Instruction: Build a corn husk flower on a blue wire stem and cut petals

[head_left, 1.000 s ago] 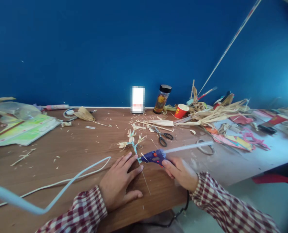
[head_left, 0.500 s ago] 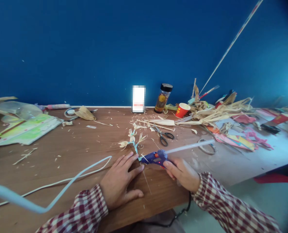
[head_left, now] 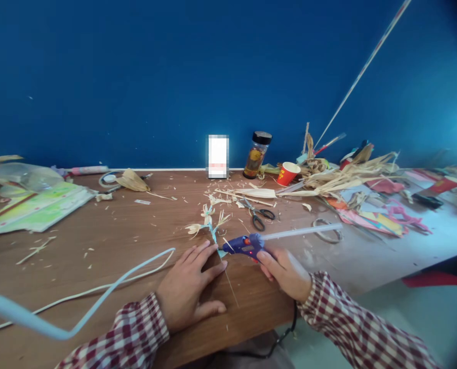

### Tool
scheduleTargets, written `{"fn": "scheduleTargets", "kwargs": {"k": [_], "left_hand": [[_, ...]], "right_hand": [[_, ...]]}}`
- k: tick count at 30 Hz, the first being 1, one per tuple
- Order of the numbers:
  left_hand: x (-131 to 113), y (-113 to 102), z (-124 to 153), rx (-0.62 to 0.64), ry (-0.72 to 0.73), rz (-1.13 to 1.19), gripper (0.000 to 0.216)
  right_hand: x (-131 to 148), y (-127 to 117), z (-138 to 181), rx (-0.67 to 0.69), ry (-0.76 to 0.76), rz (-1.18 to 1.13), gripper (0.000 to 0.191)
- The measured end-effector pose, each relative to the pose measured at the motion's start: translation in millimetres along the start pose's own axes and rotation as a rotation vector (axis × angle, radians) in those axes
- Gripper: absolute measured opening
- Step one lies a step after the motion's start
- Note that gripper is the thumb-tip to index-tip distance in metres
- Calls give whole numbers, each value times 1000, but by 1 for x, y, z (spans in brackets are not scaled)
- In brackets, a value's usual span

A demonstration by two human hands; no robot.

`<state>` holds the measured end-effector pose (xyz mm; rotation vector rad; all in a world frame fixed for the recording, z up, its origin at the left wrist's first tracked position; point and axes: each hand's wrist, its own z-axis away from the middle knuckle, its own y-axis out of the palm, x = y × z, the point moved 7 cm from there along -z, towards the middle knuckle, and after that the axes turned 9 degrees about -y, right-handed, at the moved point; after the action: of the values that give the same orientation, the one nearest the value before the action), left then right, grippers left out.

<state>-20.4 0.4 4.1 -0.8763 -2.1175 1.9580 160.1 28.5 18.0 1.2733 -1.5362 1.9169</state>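
My right hand [head_left: 284, 269] is wrapped round the handle of a blue hot glue gun [head_left: 243, 245], with a long clear glue stick [head_left: 305, 230] standing out of its back. The nozzle points left, at the light-blue stem of a flower spray [head_left: 209, 223] with pale husk petals. My left hand [head_left: 190, 287] lies flat on the table, fingers stretched, the fingertips by the stem's lower end; whether they press on it I cannot tell. A thin pale strand [head_left: 231, 287] runs from the stem towards the table's front edge.
Black-handled scissors [head_left: 258, 215] lie beyond the glue gun. A jar [head_left: 256, 156], a red paper cup [head_left: 288, 174] and heaped dry husks [head_left: 339, 177] stand along the back. A tape ring [head_left: 327, 230] lies right; a pale-blue tube [head_left: 113, 289] and white cable [head_left: 78, 293] cross the left.
The glue gun's nozzle has shifted slightly up along the stem, uncovering a light-blue piece beneath it. My left hand stays flat; the whole view has slid slightly.
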Motion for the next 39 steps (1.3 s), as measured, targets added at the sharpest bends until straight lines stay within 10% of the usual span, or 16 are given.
{"fn": "scheduleTargets", "kwargs": {"k": [39], "left_hand": [[8,-5,-9,63,-22,29,75]], "right_hand": [[4,-3,-2,14,16,68,45]]}}
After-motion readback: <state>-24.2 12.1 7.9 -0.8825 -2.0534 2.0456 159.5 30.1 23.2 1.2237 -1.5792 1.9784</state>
